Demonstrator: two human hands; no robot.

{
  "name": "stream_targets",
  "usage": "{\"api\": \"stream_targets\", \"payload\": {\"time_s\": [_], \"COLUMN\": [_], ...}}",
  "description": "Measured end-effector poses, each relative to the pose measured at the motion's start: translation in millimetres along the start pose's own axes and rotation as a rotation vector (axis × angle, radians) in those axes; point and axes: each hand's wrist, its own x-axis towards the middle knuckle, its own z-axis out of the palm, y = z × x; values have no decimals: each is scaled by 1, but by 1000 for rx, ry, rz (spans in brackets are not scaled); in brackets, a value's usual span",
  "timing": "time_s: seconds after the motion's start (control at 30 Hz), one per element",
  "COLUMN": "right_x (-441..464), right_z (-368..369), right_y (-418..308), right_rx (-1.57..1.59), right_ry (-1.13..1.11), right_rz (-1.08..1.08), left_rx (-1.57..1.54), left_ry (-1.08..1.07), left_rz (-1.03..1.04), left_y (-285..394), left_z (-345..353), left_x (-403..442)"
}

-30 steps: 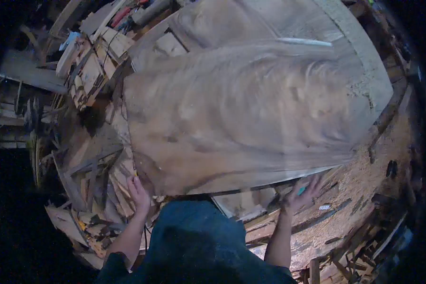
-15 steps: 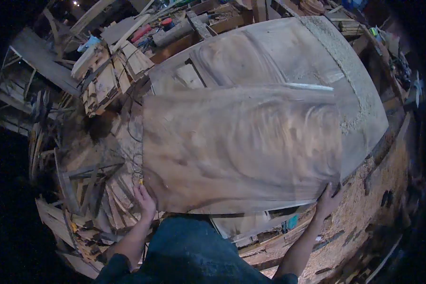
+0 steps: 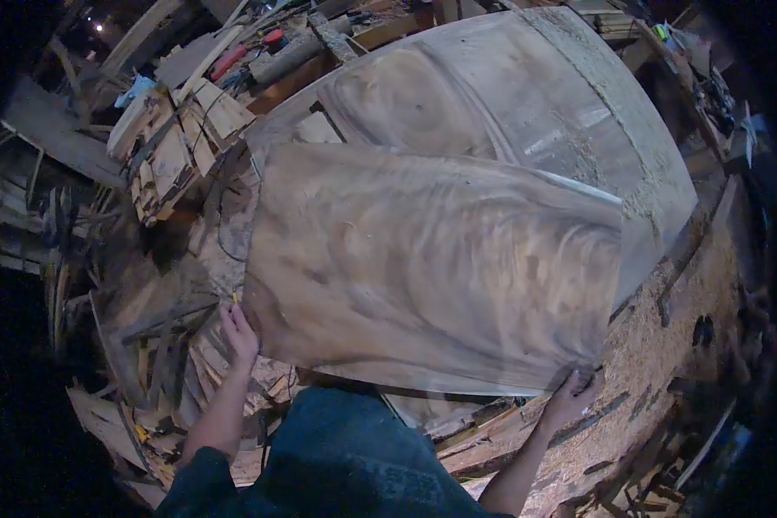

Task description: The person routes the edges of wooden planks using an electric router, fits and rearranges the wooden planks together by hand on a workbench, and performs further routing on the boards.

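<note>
A large wooden board (image 3: 432,268) with swirling dark grain lies at a slant over a bigger wooden slab. My left hand (image 3: 241,335) is at the board's lower left corner, its palm side against the edge. A small yellow thing (image 3: 235,297) shows at the left fingertips, too small to name. My right hand (image 3: 570,397) grips the lower right corner, fingers on the edge and partly in shadow. The slab (image 3: 492,78) beneath has rounded dark figuring and a strip of sawdust along its far right side.
Stacked wood offcuts (image 3: 177,138) lie at the upper left. A red tool (image 3: 228,62) and a log-like piece (image 3: 289,65) sit behind the slab. Sawdust and scraps (image 3: 665,363) cover the floor at right. Loose slats (image 3: 138,345) stand at the left.
The board has turned clockwise on the slab, its right end moving down towards me. My left hand has moved up and left with it, my right hand down and slightly left. The view has shifted a little.
</note>
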Motion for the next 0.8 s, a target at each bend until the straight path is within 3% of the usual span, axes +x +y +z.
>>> {"api": "stream_targets", "payload": {"time_s": [0.17,0.27,0.33,0.4,0.47,0.57,0.67,0.77,0.8], "right_x": [-18,-32,-39,-52,-66,-91,-112,-123,-120], "right_z": [-13,-24,-25,-31,-33,-44,-56,-63,-63], "right_y": [-2,-6,-2,11,16,17,18,17,27], "right_rx": [20,-24,33,24,-25,14,31,272,544], "right_ry": [-31,-61,-67,-95,-109,-76,-122,-175,-289], "right_rz": [34,52,120,172,207,156,158,341,399], "left_rx": [-92,-158,7,-101,46,-229,-103,-156,-161], "left_ry": [-5,8,67,8,-8,69,57,69,66], "left_rz": [-116,-18,-39,-35,-6,-4,19,42,48], "left_y": [9,-9,1,-11,-37,-34,-11,2,-9], "left_z": [4,9,11,11,13,20,6,-2,0], "left_x": [16,28,35,42,56,67,78,84,86]}}
